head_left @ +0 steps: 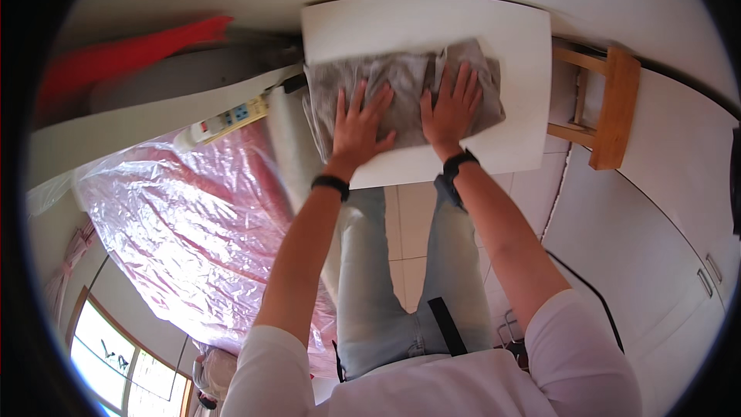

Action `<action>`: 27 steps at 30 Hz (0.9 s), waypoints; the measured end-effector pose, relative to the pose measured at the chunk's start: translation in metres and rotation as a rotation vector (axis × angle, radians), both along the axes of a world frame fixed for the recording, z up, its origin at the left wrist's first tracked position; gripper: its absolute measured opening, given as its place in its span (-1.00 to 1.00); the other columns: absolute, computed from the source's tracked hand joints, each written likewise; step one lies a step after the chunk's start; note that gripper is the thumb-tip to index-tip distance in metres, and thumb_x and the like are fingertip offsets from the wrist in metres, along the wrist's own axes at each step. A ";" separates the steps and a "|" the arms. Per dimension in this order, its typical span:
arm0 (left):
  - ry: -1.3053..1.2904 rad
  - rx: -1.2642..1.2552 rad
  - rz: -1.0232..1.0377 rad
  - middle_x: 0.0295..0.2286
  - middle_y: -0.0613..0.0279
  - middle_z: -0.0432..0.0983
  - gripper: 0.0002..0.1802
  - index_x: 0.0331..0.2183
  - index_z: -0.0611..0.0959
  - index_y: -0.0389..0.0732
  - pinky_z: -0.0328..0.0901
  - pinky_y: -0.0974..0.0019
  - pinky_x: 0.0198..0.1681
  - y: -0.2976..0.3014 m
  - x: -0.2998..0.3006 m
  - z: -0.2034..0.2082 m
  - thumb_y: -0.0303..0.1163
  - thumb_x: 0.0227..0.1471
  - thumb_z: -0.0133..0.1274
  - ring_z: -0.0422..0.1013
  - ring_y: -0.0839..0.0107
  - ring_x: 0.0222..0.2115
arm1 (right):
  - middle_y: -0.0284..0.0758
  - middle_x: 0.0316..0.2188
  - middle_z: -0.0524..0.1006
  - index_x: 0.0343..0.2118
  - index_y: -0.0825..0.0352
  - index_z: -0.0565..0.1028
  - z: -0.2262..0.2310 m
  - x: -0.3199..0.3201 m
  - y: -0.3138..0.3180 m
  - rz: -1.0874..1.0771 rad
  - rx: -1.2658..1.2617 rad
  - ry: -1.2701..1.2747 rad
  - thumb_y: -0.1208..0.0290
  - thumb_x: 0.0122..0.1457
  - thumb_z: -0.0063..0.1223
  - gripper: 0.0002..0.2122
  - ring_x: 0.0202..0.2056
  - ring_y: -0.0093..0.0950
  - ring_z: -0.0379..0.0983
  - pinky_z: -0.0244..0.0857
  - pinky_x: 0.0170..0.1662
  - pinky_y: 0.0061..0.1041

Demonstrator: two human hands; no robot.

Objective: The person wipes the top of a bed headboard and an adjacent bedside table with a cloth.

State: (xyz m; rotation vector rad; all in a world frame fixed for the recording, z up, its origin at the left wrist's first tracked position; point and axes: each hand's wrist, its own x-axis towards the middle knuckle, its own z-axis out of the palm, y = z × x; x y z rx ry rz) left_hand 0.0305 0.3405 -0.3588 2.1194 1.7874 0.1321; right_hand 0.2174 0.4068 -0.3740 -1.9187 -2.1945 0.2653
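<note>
A folded grey-brown cloth (411, 73), perhaps a garment, lies across the white tabletop (509, 38). Wrinkles run over it, and its right end is uneven with a raised corner at the back. My left hand (361, 127) rests flat on the left half of the cloth, fingers spread. On the right half, my right hand (451, 108) presses down with its fingers stretched out and the thumb apart. Neither hand grips the fabric. What lies beneath the palms is hidden.
Left of the table, clear plastic sheeting covers a pink surface (208, 232). A power strip (228, 122) sits on a ledge near the table's left edge. A wooden stool (614, 108) stands at the right, beside white cabinets (656, 216). A red cloth (139, 54) is at the far left.
</note>
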 end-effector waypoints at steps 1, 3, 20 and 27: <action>0.006 -0.047 0.026 0.27 0.43 0.10 -0.04 0.28 0.25 0.04 -0.21 -0.29 0.31 -0.022 -0.004 0.001 0.09 -0.13 0.15 -0.06 0.10 0.31 | -0.10 0.37 -0.01 0.29 0.16 0.24 0.002 -0.008 -0.017 0.018 -0.032 0.005 0.10 0.14 -0.04 -0.38 0.35 -0.01 -0.12 -0.26 0.33 0.07; -0.014 -0.066 0.067 0.27 0.44 0.10 -0.06 0.27 0.27 0.02 -0.19 -0.30 0.30 -0.066 -0.010 0.000 0.10 -0.13 0.14 -0.05 0.09 0.30 | -0.11 0.38 -0.02 0.29 0.17 0.24 0.005 -0.017 -0.054 0.023 -0.097 0.004 0.10 0.14 -0.04 -0.37 0.36 -0.02 -0.13 -0.26 0.32 0.06; -0.133 -0.182 0.021 0.33 0.47 -0.06 0.08 0.31 0.16 0.08 -0.34 -0.47 0.26 0.022 0.121 0.015 0.30 -0.14 0.14 -0.27 0.08 0.36 | -0.02 0.36 -0.02 0.35 0.20 0.08 -0.007 0.114 0.029 -0.039 -0.101 -0.173 0.13 0.12 -0.01 -0.28 0.34 0.04 -0.10 -0.16 0.30 0.10; -0.204 0.039 -0.047 0.29 0.48 0.05 -0.13 0.26 0.30 0.02 -0.27 -0.33 0.31 0.085 0.178 -0.006 0.10 -0.03 0.15 -0.27 0.17 0.37 | 0.01 0.32 0.07 0.31 0.27 0.15 -0.041 0.193 0.056 0.008 0.019 -0.035 0.18 0.21 -0.08 -0.39 0.30 0.06 -0.03 -0.11 0.28 0.10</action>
